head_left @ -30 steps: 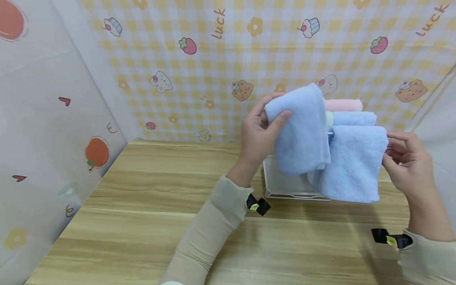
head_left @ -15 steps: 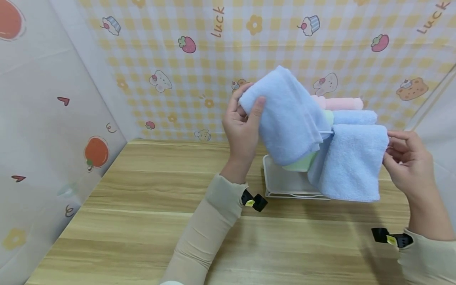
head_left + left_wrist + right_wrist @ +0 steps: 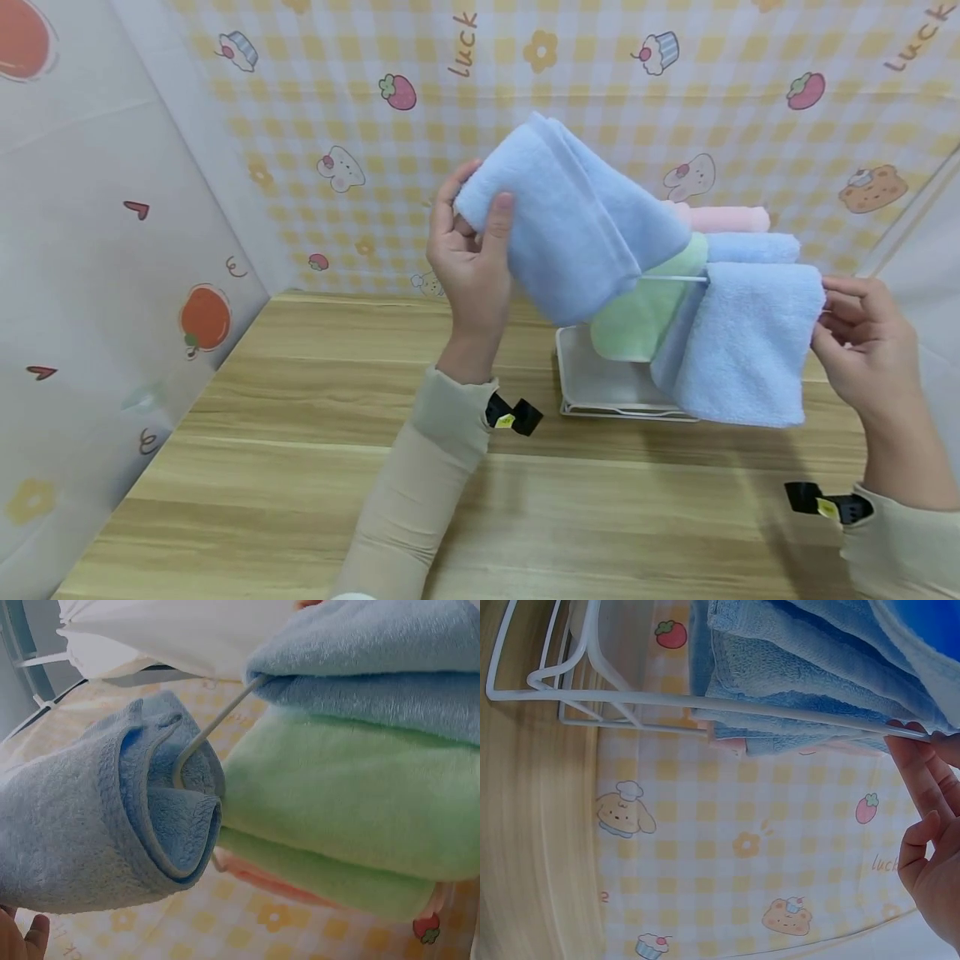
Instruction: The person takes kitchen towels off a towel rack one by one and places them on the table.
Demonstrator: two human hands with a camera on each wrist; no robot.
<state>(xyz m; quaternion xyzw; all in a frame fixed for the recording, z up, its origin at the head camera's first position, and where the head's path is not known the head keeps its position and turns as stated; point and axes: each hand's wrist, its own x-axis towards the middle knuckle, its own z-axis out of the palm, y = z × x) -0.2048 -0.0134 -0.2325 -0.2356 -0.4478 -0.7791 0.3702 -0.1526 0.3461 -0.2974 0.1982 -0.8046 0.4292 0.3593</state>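
My left hand [image 3: 472, 258] pinches a folded light blue towel [image 3: 551, 233], thumb on its front, left of a white wire towel rack [image 3: 573, 387]. In the left wrist view, the tip of a rack bar [image 3: 217, 724] still reaches into this towel's fold. A second blue towel [image 3: 750, 346] hangs over the rack's front right, close to my right hand [image 3: 870, 342]. In the right wrist view, the fingers [image 3: 907, 754] of that hand pinch a white rod [image 3: 780, 712] of the rack. Behind hang a green towel [image 3: 633, 317], another blue towel [image 3: 757, 247] and pink towels [image 3: 727, 219].
The rack's white base stands on a wood-grain table [image 3: 300, 433]. A yellow checked cloth [image 3: 405, 158] covers the wall close behind, and a white printed cloth [image 3: 97, 275] lines the left side.
My left hand has drawn the blue towel leftward and slightly up along the bar, tilting it. More of the bar and of the green towel shows. My right hand stays in place.
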